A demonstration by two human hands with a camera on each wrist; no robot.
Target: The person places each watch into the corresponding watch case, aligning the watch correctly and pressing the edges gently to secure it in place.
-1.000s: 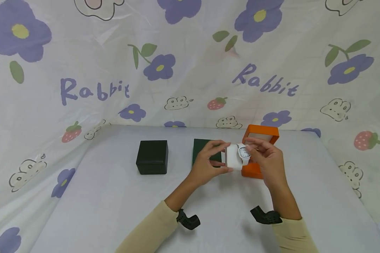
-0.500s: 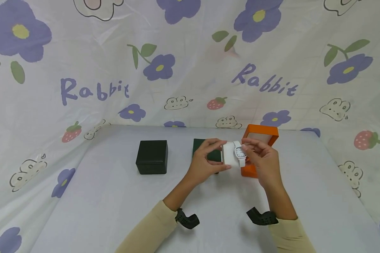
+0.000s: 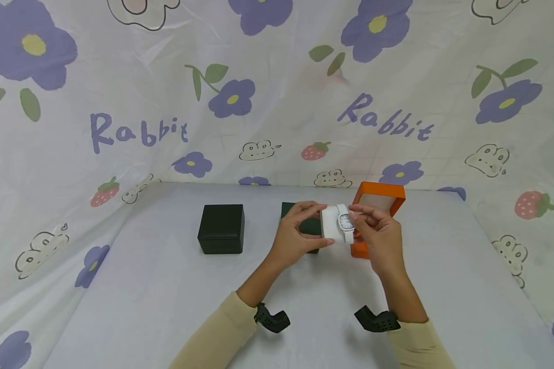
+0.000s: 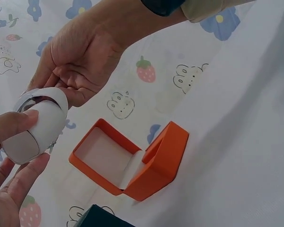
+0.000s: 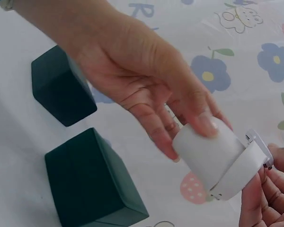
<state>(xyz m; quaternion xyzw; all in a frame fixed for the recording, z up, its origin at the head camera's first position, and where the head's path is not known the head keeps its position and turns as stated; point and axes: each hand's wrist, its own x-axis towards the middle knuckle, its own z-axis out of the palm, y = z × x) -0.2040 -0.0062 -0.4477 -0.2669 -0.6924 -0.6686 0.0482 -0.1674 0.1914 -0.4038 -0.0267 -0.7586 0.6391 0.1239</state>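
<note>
A white wristwatch sits with its strap round the right end of a white watch cushion, above the table. My left hand grips the cushion's left end between thumb and fingers; the right wrist view shows its thumb pressing on the cushion. With thumb and fingers, my right hand pinches the watch at its case. The left wrist view shows the strap as a loop round the cushion, beside the right hand.
Behind the right hand an orange watch box stands with its lid raised. A dark green box is partly hidden behind the left hand. A closed dark box stands farther left on the white tabletop.
Both hands have moved a little to the left with the cushion and watch. The right hand keeps its pinch on the watch, and the boxes have not moved.
</note>
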